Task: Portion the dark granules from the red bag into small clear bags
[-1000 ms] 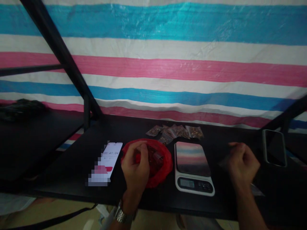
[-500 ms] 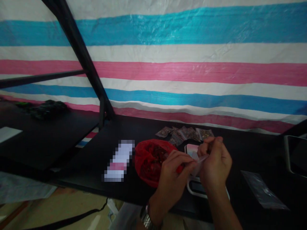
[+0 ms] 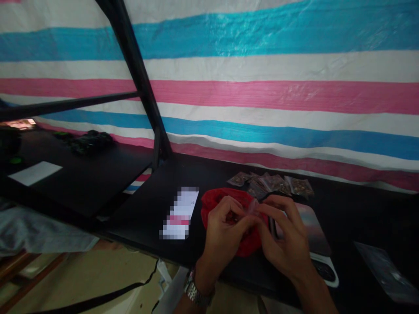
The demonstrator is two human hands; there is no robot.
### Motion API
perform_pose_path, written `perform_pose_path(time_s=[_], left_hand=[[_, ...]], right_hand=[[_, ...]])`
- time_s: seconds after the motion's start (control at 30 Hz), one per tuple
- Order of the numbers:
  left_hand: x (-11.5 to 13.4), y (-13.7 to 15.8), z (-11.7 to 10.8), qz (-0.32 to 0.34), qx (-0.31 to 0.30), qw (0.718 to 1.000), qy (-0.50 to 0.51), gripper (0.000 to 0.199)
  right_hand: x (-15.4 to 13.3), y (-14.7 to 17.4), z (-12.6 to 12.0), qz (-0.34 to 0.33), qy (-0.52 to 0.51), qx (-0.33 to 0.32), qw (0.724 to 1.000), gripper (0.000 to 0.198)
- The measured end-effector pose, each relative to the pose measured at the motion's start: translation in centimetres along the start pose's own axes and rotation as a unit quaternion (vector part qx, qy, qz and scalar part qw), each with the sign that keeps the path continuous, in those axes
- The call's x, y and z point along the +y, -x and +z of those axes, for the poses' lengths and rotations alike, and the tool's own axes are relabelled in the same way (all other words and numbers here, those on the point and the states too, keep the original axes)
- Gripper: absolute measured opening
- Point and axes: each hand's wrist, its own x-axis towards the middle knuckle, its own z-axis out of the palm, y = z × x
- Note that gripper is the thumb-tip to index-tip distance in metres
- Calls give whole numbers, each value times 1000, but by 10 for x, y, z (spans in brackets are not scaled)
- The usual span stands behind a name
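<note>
Over the red plastic bag (image 3: 209, 201), which is open, my left hand (image 3: 222, 231) and my right hand (image 3: 286, 237) meet fingertip to fingertip. Pinched between them is a small clear plastic bag (image 3: 252, 206), mostly hidden by the fingers. What the clear bag contains cannot be made out. Small dark bits lay inside the red bag, now largely covered by my hands. Right beside my right hand is a white digital scale (image 3: 314, 229) with a shiny plate and a dark display. A metal watch is on my left wrist.
Several filled clear bags (image 3: 273, 183) lie behind the red bag. Another flat clear bag (image 3: 386, 270) is at the right. A blurred-out phone-like slab (image 3: 180, 213) lies left. A black frame post (image 3: 137, 65) rises before striped sheeting (image 3: 262, 96); a pale sheet (image 3: 36, 172) lies far left.
My hands have moved left from above the scale to over the red bag, with the small clear bag between them. The scale is now more exposed. The whole view has shifted left.
</note>
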Motion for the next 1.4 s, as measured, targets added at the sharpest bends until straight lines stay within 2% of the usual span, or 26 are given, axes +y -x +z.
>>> perform_pose_path(time_s=[0.1, 0.17, 0.27, 0.37, 0.53, 0.7, 0.77, 0.83, 0.9, 1.0, 1.07, 1.13, 1.2, 1.27, 1.4], left_hand=[[-1, 1, -3, -6, 16, 1000, 6, 38], [1, 2, -4, -3, 2, 1000, 31, 45], [7, 6, -7, -59, -103, 987, 111, 50], [15, 7, -12, -150, -226, 946, 176, 58], [18, 4, -24, -188, -316, 921, 131, 43], [19, 0, -31, -204, -274, 926, 160, 45], [20, -3, -36, -218, -258, 927, 160, 45], [19, -8, -44, -211, -210, 943, 149, 44], [18, -15, -56, -184, -130, 966, 126, 46], [13, -23, -76, -146, -52, 984, 84, 46], [9, -26, -85, -145, -53, 987, 50, 42], [6, -24, -89, -156, -75, 985, -16, 35], [6, -21, -87, -166, -97, 974, -121, 25], [8, -15, -82, -169, -107, 950, -241, 16], [20, 0, -68, -180, -121, 868, -446, 10]], right_hand=[[-2, 1, -1, 10, -13, -7, 1000, 24], [-5, 0, -2, 23, -34, -21, 999, 17], [-10, -1, -2, 41, -78, -39, 995, 13], [-13, -2, -3, 44, -98, -56, 993, 16], [-10, -5, -17, 43, -64, -93, 993, 18], [-13, -8, -28, 58, -67, -172, 981, 15], [-14, -10, -28, 61, -70, -177, 980, 13], [-11, -11, -24, 70, -63, -145, 985, 14], [-5, -12, -19, 92, -32, -152, 984, 17], [8, -11, -8, 120, 42, -293, 948, 25], [16, -9, 0, 133, 83, -377, 913, 29], [22, -10, 7, 153, 105, -417, 889, 29], [26, -12, 12, 170, 108, -431, 880, 26], [30, -16, 15, 180, 94, -437, 876, 24], [37, -24, 20, 216, 73, -441, 868, 19]])
